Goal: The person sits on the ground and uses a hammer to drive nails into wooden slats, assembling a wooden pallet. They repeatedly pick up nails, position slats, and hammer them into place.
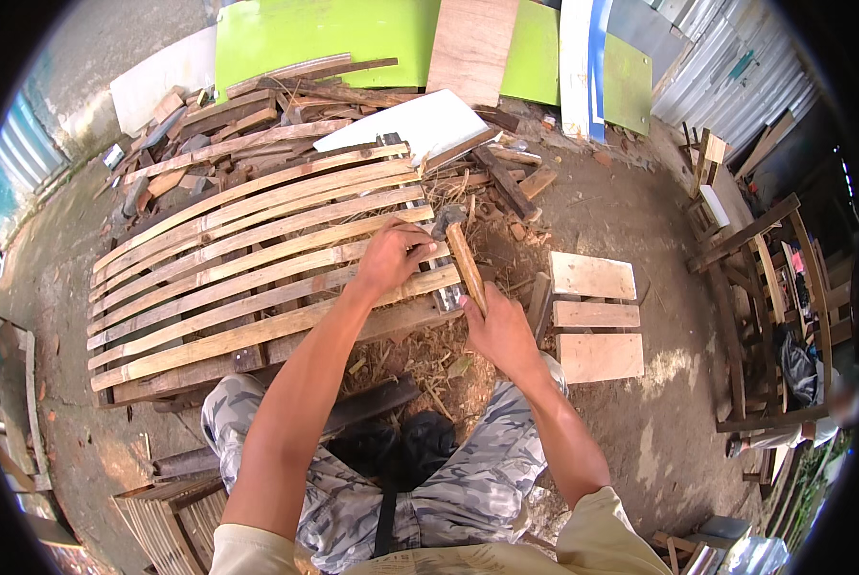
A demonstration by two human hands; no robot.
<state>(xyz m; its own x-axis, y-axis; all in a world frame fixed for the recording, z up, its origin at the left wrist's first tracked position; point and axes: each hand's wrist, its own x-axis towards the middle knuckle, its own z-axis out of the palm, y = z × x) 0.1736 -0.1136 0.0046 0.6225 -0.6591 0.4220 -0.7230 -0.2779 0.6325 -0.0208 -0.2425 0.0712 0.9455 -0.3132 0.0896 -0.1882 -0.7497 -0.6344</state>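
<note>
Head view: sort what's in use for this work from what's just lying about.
Apparently in use:
- hammer, gripped in the right hand
- wooden slats, left hand at their right end

Seemingly just lying about:
- scrap wood
- white board on the pile
- three small boards on the ground
- green panels

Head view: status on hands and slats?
Right hand gripping hammer. Left hand near right end of slats, hold unclear. Slats side by side, gaps between. Possibly in the way: left hand, close to hammer's head.
</note>
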